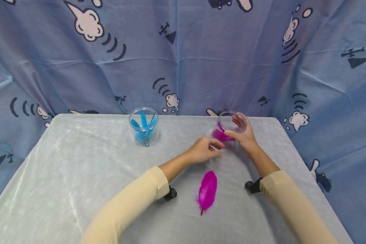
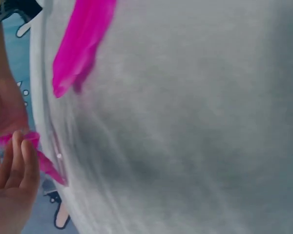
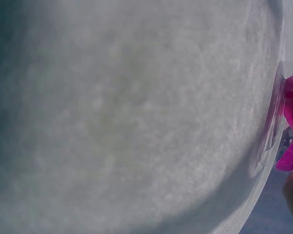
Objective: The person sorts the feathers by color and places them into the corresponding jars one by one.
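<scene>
My right hand (image 1: 245,134) grips a clear plastic cup (image 1: 246,122) near the back right of the table, thumb in front and fingers on the far side. Magenta feathers (image 1: 221,135) show at the cup's lower left; I cannot tell whether all lie inside it. Just left of them is my left hand (image 1: 204,150), its fingers loosely bent and nothing visible in them. In the left wrist view the fingers (image 2: 29,165) of that hand look fairly straight, near the magenta feathers. One loose magenta feather (image 1: 208,191) lies flat on the table between the forearms.
A second clear cup (image 1: 155,138) stands at the back left with several blue feathers (image 1: 144,118) upright in it. Pale grey cloth covers the table (image 1: 64,162). A blue patterned curtain (image 1: 201,78) hangs behind and at both sides.
</scene>
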Demonstrator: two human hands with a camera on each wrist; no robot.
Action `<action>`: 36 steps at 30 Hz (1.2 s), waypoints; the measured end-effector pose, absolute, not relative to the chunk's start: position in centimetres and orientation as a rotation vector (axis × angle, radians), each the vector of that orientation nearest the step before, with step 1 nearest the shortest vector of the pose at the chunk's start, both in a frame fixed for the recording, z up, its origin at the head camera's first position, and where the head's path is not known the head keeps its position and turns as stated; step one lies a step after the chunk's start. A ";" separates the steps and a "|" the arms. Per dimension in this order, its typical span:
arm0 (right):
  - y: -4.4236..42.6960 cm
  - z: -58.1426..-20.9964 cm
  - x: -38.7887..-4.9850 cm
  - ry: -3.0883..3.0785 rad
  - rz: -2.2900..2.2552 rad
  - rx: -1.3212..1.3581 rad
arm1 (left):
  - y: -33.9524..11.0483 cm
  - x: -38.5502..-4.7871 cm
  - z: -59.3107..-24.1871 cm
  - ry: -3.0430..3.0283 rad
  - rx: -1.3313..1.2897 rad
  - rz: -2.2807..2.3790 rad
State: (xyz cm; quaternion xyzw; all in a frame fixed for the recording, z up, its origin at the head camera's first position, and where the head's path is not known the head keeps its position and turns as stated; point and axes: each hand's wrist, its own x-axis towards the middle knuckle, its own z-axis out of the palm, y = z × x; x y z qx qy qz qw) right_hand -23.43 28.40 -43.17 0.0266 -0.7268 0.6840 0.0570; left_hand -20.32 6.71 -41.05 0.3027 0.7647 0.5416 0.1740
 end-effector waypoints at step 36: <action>28.4 -43.0 -23.4 -2.232 2.078 0.022 | 5.1 -17.8 -44.7 2.059 0.825 1.289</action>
